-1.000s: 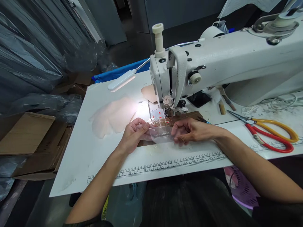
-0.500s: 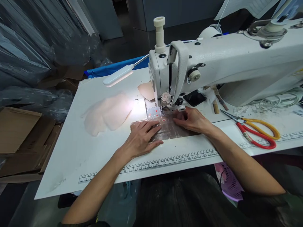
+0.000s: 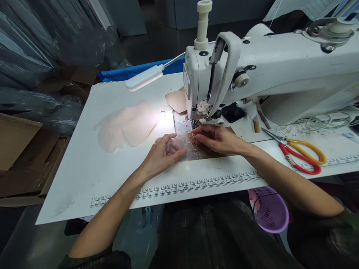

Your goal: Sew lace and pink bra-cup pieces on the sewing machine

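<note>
A clear plastic sheet [image 3: 186, 151] with small red marks lies under the needle area of a white sewing machine [image 3: 198, 82]. My left hand [image 3: 161, 153] is curled at the sheet's left edge, thumb on top and fingers showing dimly through the plastic. Close to the presser foot, my right hand [image 3: 217, 138] pinches a lifted edge of the sheet between thumb and fingertips. To the left lie thin, pale pink, cup-shaped pieces [image 3: 129, 125], and a similar beige piece [image 3: 177, 101] sits partly behind the machine head.
Scissors [image 3: 297, 151] with red and yellow handles lie right of my right hand. A lamp [image 3: 144, 77] reaches over the table [image 3: 73, 168], whose front edge bears a printed ruler [image 3: 179, 188]. Below hangs a purple basket [image 3: 272, 213]; cardboard boxes [image 3: 19, 142] stand left.
My left hand has gone from lying flat on the sheet to curling around its edge. My right hand has moved left towards the presser foot, raising the plastic. The view has shifted slightly.
</note>
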`<state>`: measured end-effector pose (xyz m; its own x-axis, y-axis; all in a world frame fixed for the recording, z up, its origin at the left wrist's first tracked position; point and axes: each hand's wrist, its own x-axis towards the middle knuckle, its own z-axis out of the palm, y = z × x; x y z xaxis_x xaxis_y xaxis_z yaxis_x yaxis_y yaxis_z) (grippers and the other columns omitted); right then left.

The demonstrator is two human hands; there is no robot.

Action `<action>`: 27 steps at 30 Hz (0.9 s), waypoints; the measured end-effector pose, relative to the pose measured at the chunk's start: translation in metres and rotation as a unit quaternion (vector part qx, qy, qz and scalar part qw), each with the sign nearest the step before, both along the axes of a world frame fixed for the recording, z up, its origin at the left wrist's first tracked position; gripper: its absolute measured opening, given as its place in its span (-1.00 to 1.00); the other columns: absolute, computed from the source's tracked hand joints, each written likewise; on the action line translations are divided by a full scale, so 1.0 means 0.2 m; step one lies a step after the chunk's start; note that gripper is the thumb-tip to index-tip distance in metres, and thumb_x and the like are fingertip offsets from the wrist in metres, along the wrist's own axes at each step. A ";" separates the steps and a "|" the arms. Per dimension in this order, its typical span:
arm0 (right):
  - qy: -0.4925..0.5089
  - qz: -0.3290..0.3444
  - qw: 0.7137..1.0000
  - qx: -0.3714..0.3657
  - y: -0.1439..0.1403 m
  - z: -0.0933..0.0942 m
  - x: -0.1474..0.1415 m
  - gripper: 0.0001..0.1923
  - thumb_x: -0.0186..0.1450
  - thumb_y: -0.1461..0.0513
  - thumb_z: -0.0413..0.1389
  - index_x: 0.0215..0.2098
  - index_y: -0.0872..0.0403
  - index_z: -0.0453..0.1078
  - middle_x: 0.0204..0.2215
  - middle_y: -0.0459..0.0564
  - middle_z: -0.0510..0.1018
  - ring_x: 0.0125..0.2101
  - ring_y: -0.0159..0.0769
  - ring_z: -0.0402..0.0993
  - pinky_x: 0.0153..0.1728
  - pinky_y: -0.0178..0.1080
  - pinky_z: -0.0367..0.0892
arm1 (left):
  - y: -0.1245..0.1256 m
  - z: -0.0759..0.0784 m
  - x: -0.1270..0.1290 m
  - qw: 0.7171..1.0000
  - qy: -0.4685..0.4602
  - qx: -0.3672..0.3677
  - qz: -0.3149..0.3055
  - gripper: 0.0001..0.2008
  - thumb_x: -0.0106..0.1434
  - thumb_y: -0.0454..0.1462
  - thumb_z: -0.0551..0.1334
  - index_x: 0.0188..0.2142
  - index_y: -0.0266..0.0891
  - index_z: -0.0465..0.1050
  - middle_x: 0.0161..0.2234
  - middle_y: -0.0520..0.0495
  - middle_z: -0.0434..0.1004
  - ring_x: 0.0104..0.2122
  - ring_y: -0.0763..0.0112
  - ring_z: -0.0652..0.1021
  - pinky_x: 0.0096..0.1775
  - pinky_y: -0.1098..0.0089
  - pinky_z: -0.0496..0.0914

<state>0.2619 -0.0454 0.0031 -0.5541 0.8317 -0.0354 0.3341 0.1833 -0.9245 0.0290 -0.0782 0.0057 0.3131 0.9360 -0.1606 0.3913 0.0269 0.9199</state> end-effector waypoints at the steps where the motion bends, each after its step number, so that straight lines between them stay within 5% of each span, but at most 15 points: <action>1: -0.044 -0.007 0.996 0.078 0.00 -0.02 0.02 -0.69 0.37 0.12 0.05 -0.03 0.11 0.44 -0.26 0.05 0.56 -0.27 -0.28 0.50 -0.18 -0.15 0.44 | 0.00 -0.01 0.00 1.000 0.000 0.002 0.006 -0.41 0.20 -0.09 0.32 0.13 -0.29 0.23 -0.29 -0.06 0.52 -0.49 0.46 0.54 -0.41 0.38 0.51; 4: -0.120 0.033 0.958 0.257 -0.01 -0.08 0.05 -0.69 0.39 0.19 0.00 0.03 0.09 0.43 -0.13 0.10 0.51 -0.10 -0.20 0.43 -0.02 -0.08 0.37 | 0.01 -0.03 0.00 1.000 0.007 0.011 0.007 -0.47 0.21 -0.16 0.31 0.12 -0.28 0.25 -0.32 -0.04 0.53 -0.49 0.47 0.55 -0.41 0.40 0.53; 8: -0.207 0.052 0.907 0.364 -0.03 -0.12 0.05 -0.64 0.41 0.20 -0.07 0.07 0.08 0.41 -0.12 0.17 0.43 -0.10 -0.12 0.34 -0.06 -0.02 0.36 | 0.01 -0.03 0.01 0.993 0.083 0.059 0.056 -0.47 0.18 -0.15 0.34 0.10 -0.24 0.31 -0.40 0.01 0.54 -0.60 0.55 0.47 -0.56 0.52 0.43; 11: -0.233 0.027 0.897 0.375 -0.01 -0.14 0.05 -0.64 0.42 0.18 -0.09 0.04 0.11 0.42 -0.16 0.19 0.40 -0.15 -0.10 0.32 -0.11 0.01 0.37 | 0.01 -0.03 0.02 0.993 0.077 0.055 0.076 -0.43 0.17 -0.11 0.35 0.12 -0.24 0.30 -0.41 0.02 0.54 -0.60 0.54 0.48 -0.60 0.54 0.42; 19: -0.113 0.000 0.935 0.335 0.01 -0.20 0.09 -0.63 0.41 0.19 -0.03 0.14 0.03 0.36 -0.11 0.12 0.40 -0.12 -0.19 0.35 -0.03 -0.04 0.36 | 0.03 -0.03 0.02 0.995 0.034 0.000 0.091 -0.40 0.11 -0.10 0.39 0.09 -0.27 0.33 -0.42 0.04 0.51 -0.59 0.52 0.50 -0.53 0.47 0.51; 27: -0.128 0.005 0.920 0.369 0.01 -0.20 0.08 -0.68 0.39 0.21 0.00 0.03 0.02 0.48 -0.11 0.13 0.42 -0.11 -0.16 0.32 -0.05 -0.02 0.35 | 0.03 0.00 0.01 0.993 0.044 -0.028 0.109 -0.38 0.07 -0.11 0.42 0.09 -0.26 0.34 -0.40 0.03 0.51 -0.57 0.52 0.52 -0.53 0.48 0.52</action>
<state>0.2786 -0.0443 -0.0371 -0.6148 0.6759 0.4063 0.5186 0.7347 -0.4374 0.0313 -0.0721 0.0061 0.0870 0.9687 -0.2326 0.4499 0.1701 0.8767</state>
